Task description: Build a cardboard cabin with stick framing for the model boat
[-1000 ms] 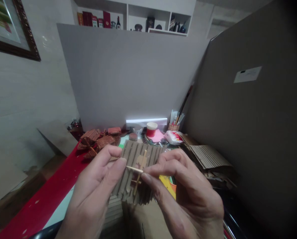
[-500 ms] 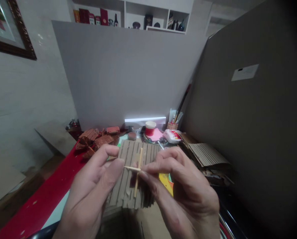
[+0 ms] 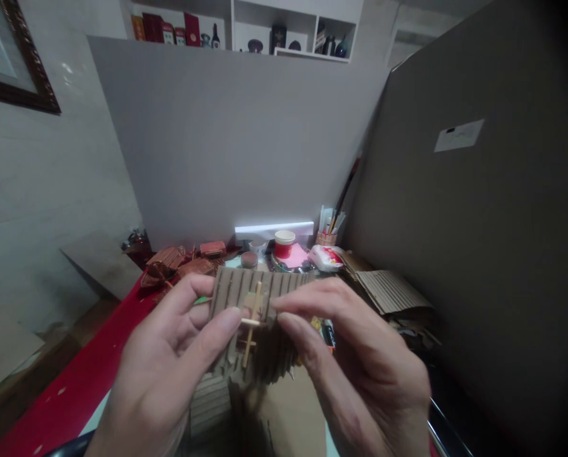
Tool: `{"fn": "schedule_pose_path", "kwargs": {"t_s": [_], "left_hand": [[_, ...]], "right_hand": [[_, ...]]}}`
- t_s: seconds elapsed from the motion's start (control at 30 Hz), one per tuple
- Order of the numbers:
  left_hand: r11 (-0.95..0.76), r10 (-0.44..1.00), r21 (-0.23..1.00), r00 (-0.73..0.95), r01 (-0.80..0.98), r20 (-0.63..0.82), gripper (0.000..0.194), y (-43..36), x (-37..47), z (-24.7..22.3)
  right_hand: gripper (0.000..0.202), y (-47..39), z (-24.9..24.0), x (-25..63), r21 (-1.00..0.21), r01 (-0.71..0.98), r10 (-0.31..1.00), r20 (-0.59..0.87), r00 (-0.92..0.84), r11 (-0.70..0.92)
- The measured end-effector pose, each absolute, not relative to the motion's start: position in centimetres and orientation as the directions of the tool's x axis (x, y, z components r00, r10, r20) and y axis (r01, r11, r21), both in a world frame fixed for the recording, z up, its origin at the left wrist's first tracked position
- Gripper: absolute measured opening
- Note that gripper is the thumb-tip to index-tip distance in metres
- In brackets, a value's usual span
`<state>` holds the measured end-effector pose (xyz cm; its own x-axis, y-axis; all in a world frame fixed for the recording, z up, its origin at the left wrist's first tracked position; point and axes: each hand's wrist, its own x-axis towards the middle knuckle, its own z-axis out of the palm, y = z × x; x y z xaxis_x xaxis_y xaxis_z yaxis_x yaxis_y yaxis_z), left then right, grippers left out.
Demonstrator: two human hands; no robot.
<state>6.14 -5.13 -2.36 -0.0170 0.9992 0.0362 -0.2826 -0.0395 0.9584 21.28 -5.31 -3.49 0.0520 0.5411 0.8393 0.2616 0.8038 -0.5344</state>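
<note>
Pinched between the thumb and fingers of the left hand (image 3: 160,374) and the right hand (image 3: 360,368), a ribbed cardboard piece (image 3: 250,317) is held up in front of the camera, above the red table (image 3: 74,387). A thin wooden stick (image 3: 251,322) is pressed crosswise against an upright stick (image 3: 251,327) on its face by both thumbs.

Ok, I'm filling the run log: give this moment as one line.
left hand: grips corrugated cardboard piece | right hand: pinches small stick against it | behind: red cup

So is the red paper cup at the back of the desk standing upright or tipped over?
Upright. The red paper cup stands on its base with its white rim on top, beside the pink paper.
</note>
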Motion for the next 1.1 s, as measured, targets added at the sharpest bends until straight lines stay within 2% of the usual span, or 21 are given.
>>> {"fn": "schedule_pose_path", "kwargs": {"t_s": [0.1,0.27,0.43,0.6,0.73,0.87,0.97,1.1], "left_hand": [[-0.012,1.000,0.962,-0.019,-0.272,0.007,0.037,-5.2,6.2,-2.2],[-0.055,0.997,0.961,-0.059,-0.271,0.041,0.031,-5.4,6.2,-2.1],[-0.052,0.998,0.941,-0.043,-0.334,0.040,0.032,-5.4,6.1,-2.2],[-0.084,0.996,0.934,-0.058,-0.348,0.068,0.032,-5.5,5.9,-1.8],[-0.074,0.997,0.912,-0.047,-0.403,0.060,0.030,-5.7,5.7,-1.4],[-0.117,0.993,0.905,-0.036,-0.409,0.113,0.026,-5.5,5.5,-1.4],[-0.153,0.988,0.908,-0.079,-0.389,0.132,0.025,-5.4,5.5,-1.4],[-0.186,0.982,0.913,-0.106,-0.363,0.159,0.022,-5.4,5.4,-1.5]], "right_hand": [[0.015,-5.7,-2.8,21.8,-0.543,0.316,0.551,0.831,0.071,0.778],[0.009,-6.0,-2.3,22.3,-0.562,0.332,0.548,0.824,0.145,0.757],[0.004,-6.1,-1.7,23.1,-0.636,0.422,0.611,0.762,0.213,0.646],[0.019,-4.9,-1.7,24.5,-0.642,0.479,0.624,0.749,0.223,0.599],[0.035,-3.7,-2.2,25.2,-0.746,0.364,0.744,0.643,0.181,0.557],[0.052,-3.4,-2.2,25.1,-0.869,0.254,0.895,0.445,0.025,0.425],[0.055,-3.6,-2.1,24.9,-0.909,0.204,0.929,0.369,-0.007,0.362],[0.054,-3.7,-2.1,24.7,-0.923,0.135,0.931,0.365,0.002,0.361]]}}
